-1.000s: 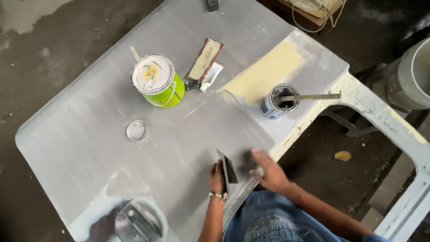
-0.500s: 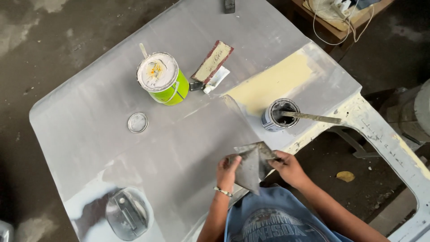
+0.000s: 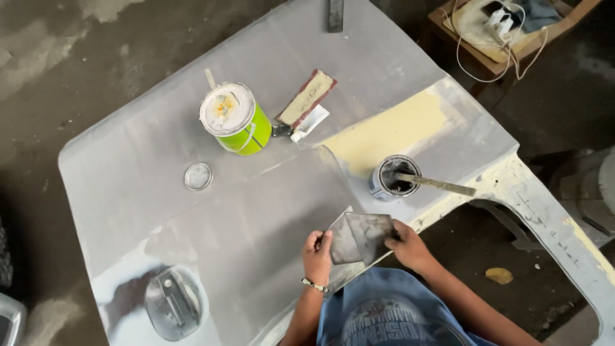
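Observation:
Both hands hold flat grey metal spreader blades over the near edge of a grey primed car panel (image 3: 269, 205). My left hand (image 3: 317, 253) grips one blade (image 3: 343, 247) by its left edge. My right hand (image 3: 410, 247) grips a second, darker blade (image 3: 371, 234) that overlaps the first. A small open tin (image 3: 394, 176) of dark filler stands just beyond the hands, with a stir stick (image 3: 442, 184) resting in it and pointing right.
A green can (image 3: 237, 118) with a white lid stands at the panel's far middle, beside a sanding block (image 3: 307, 96) and a small tube (image 3: 311, 122). A round lid (image 3: 198, 176) lies left. A yellow filler patch (image 3: 391, 128) lies behind the tin. A wooden stool (image 3: 506, 29) carries cables at top right.
The two blades were on edge at the panel's rim; now they are turned flat and overlapped between my hands. The view has shifted so the panel sits further right and lower.

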